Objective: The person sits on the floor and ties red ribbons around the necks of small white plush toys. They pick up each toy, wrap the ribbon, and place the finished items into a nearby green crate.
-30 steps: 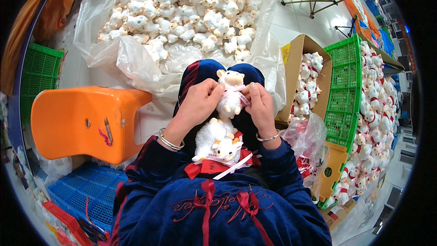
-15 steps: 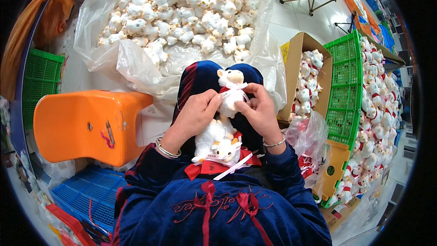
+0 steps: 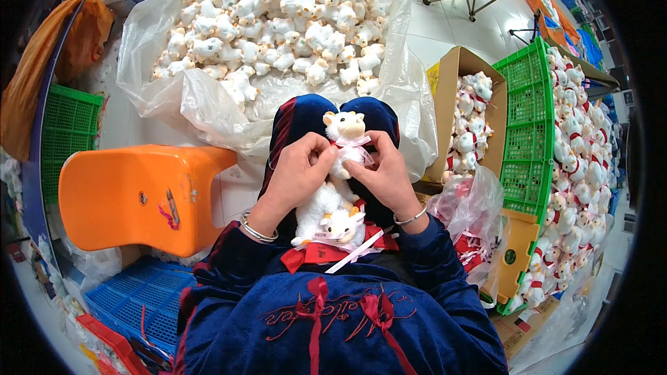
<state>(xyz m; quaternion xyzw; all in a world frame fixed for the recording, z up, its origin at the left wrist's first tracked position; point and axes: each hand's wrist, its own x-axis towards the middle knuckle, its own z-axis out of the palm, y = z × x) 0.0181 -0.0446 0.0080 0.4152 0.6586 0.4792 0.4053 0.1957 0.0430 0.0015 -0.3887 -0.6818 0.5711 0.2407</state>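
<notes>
Over my lap, a small white plush toy [image 3: 345, 127] is held upright between my hands. It has a sheer pale pink ribbon bow [image 3: 354, 146] at its neck, with a bit of red beside it. My left hand [image 3: 300, 170] is closed, thumb and index finger pinching at the bow's left side. On the other side my right hand [image 3: 386, 175] pinches the bow's right loop, its thumb against the toy's body. Another white plush toy [image 3: 340, 226] lies on my lap below, near red fabric pieces [image 3: 316, 255] and a pale ribbon strip [image 3: 356, 250].
Ahead, a large clear plastic bag [image 3: 198, 101] holds many white plush toys. An orange stool [image 3: 111, 194] with a small pointed tool [image 3: 173, 208] stands at left. To the right are a cardboard box [image 3: 446, 107] of toys, a green crate [image 3: 524, 125] and a plastic bag [image 3: 479, 198].
The plush toy has shifted slightly left and tilted, showing more of its face. My right hand has moved a little left; both hands stay at the bow. The view has shifted slightly.
</notes>
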